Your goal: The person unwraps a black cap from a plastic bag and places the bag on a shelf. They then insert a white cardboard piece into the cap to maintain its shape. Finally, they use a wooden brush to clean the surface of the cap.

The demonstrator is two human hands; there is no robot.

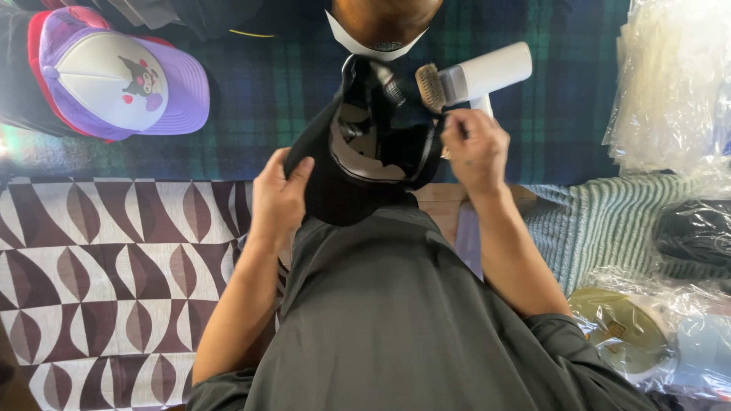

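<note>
Black cap [358,164] between hands, white steamer [487,72] behind

place: cap workshop; caps [122,72], bagged stock [670,84], steamer [483,76]

I am seeing both of my bare forearms reaching forward and up from the bottom of the view, elbows bent and spread apart to either side of my torso. My left hand [278,199] is sitting lower, its fingers curling closed in a pinch with the thumb pointing upward. My right hand [474,149] is reaching a little higher and farther out, its knuckles facing me and its fingers folding shut in a tight grip.
</note>
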